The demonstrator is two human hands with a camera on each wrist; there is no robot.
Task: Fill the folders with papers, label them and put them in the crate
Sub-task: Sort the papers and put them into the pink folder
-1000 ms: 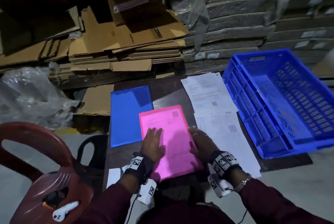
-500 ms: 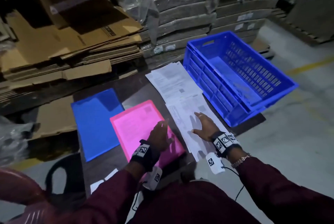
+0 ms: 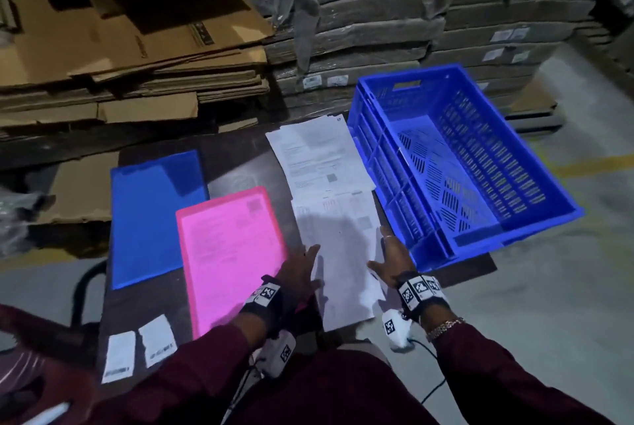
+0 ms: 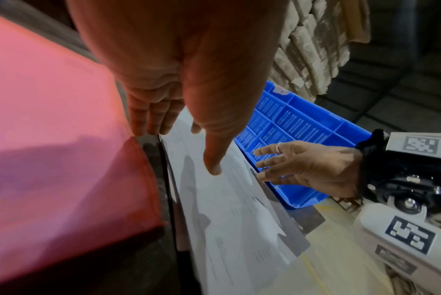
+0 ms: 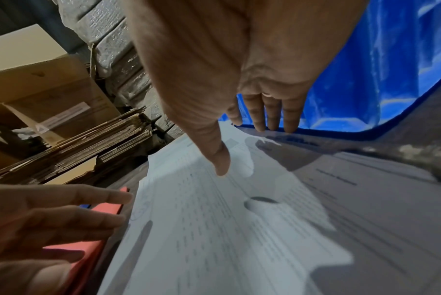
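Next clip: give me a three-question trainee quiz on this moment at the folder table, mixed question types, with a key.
1. True or false: the pink folder already lies inside the blue crate.
2. Multiple choice: what lies directly between the left hand and the right hand? A) the blue folder B) the near stack of papers C) the two white labels
3. Short answer: is either hand gripping anything?

Key
1. False. It lies flat on the table, left of the papers, and no folder shows in the crate.
2. B.
3. No. Both hands are spread open with straight fingers over the papers.
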